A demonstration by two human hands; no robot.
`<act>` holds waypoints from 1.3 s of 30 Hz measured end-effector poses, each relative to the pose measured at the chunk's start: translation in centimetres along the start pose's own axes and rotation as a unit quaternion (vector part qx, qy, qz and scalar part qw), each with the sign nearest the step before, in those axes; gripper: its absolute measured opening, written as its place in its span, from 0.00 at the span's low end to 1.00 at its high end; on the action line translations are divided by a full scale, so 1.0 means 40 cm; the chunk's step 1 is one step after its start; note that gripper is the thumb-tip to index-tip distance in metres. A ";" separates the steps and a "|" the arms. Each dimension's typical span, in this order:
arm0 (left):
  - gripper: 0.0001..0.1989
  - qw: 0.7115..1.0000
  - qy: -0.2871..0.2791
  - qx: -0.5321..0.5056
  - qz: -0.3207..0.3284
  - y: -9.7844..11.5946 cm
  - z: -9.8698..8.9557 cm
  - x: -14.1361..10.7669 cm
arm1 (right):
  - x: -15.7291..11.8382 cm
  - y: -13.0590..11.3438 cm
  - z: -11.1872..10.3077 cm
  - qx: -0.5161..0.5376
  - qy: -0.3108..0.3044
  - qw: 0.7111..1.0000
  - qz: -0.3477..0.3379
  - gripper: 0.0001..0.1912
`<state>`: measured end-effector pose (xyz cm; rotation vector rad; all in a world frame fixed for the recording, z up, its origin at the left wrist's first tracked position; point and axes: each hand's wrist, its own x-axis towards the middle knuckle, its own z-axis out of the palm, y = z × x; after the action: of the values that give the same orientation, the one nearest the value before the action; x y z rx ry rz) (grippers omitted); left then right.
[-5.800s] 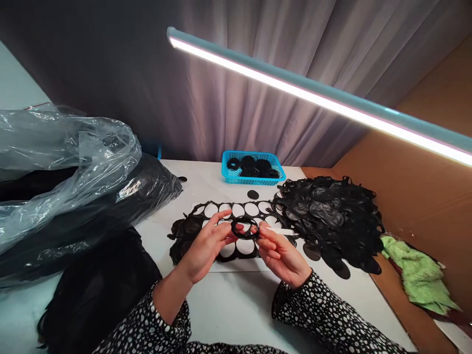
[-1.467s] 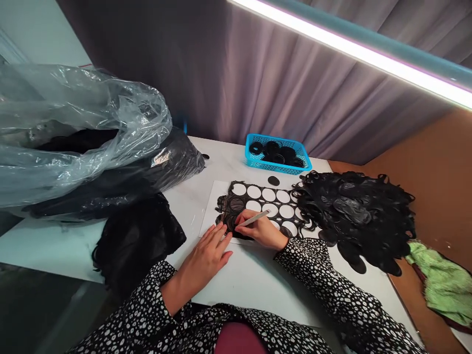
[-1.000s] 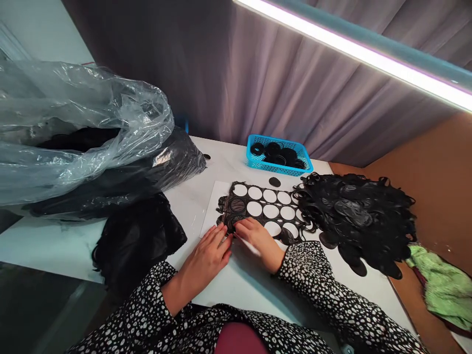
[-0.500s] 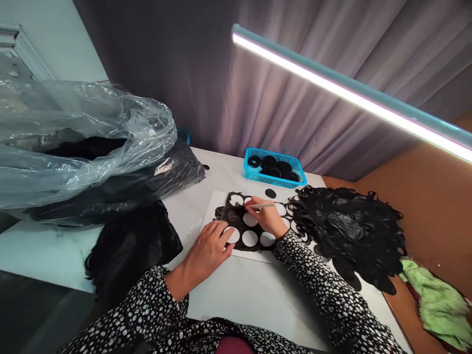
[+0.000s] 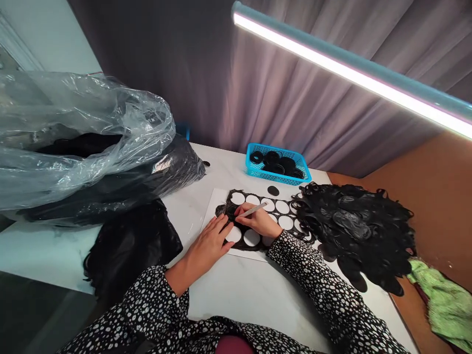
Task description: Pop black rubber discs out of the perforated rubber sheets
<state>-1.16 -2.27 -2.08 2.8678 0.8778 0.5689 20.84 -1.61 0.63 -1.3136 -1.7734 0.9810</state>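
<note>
A black sheet [image 5: 242, 242] full of round holes lies on a thin white board [image 5: 211, 204], which shows through as white discs. My left hand [image 5: 208, 246] rests with fingers stretched out on the sheet's left end and the board. My right hand [image 5: 264, 222] is closed in a pinch around a thin light-grey stick-like tool [image 5: 254, 210]. Its lower end is hidden by my fingers, close to a dark patch of the sheet. A loose black disc [image 5: 273, 191] lies just beyond the board.
A blue basket [image 5: 278, 176] of black discs and rings stands behind. To the right is a heap of black scraps [image 5: 354, 231], with a green cloth [image 5: 442, 295] beyond. On the left are black material [image 5: 132, 246] and a clear plastic bag [image 5: 147, 123]. A lamp [image 5: 332, 73] hangs overhead.
My right hand has moved left and slightly nearer with the tool, uncovering white holes along the sheet's far row. My left hand stays almost in place. The view has tilted slightly.
</note>
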 end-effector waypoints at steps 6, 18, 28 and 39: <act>0.20 1.000 -0.002 -0.007 -0.001 0.000 -0.004 0.002 | -0.002 0.001 -0.001 -0.034 0.000 0.999 -0.026 0.12; 0.19 1.000 0.003 -0.008 -0.011 -0.004 -0.002 0.001 | -0.030 0.002 -0.113 -0.281 0.305 0.909 0.034 0.07; 0.16 0.998 0.050 -0.024 0.019 0.020 -0.037 0.021 | -0.474 0.037 -0.497 -0.398 0.450 0.740 0.302 0.18; 0.20 0.992 -0.059 -0.050 0.103 0.073 -0.041 -0.012 | -0.283 -0.066 -0.066 -0.039 0.211 0.975 0.052 0.10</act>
<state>-0.60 -5.00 -0.15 2.8834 0.5241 0.4404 24.63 -12.68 3.04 -1.5453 -1.4411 0.6289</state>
